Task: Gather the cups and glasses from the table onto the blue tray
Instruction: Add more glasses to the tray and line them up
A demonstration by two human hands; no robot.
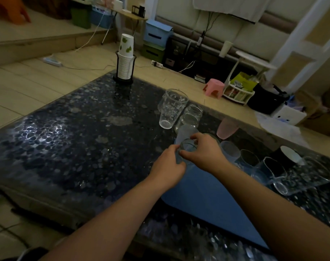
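Note:
The blue tray (207, 200) lies on the dark pebbled table (81, 140), near its front right. My left hand (168, 168) and my right hand (203, 151) both grip a small clear glass (186, 146) at the tray's far left corner. Just behind it stands a frosted cup (186, 131). A tall printed glass (171, 108) and a clear jar (191, 115) stand on the table beyond. A pink cup (226, 129), a frosted cup (230, 150), clear glasses (249, 159) (273, 169) and a black cup (288, 154) line the tray's right side.
A holder with stacked paper cups (125, 63) stands at the table's far corner. A large clear glass (315, 170) lies to the right. Beyond the table are a pink stool (214, 87), a white rack (237, 92), boxes and cables on the floor.

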